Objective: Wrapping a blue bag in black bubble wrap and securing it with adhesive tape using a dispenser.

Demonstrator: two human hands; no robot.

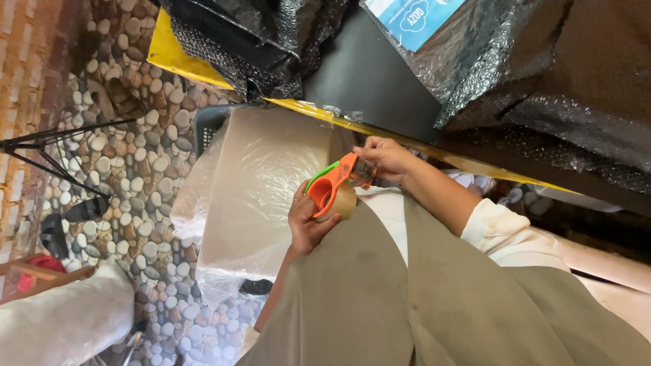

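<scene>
Dispenser: orange plastic tape dispenser (330, 181) with green edge and a roll of brown glossy tape, held above the lap.
Left hand (308, 220): grip closed around the dispenser's handle and roll.
Right hand (385, 157): fingers pinched at the dispenser's front end.
Beside: plastic-wrapped cardboard box (261, 190), crinkled film.
Surface: black, yellow-edged (380, 88), carrying black bubble-wrap bundles (529, 68).
Floor: rounded pebble pattern (135, 163).

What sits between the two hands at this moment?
In the head view, an orange tape dispenser with a brownish tape roll spans the gap: the left hand grips its roll end, the right hand pinches its front end.
</scene>
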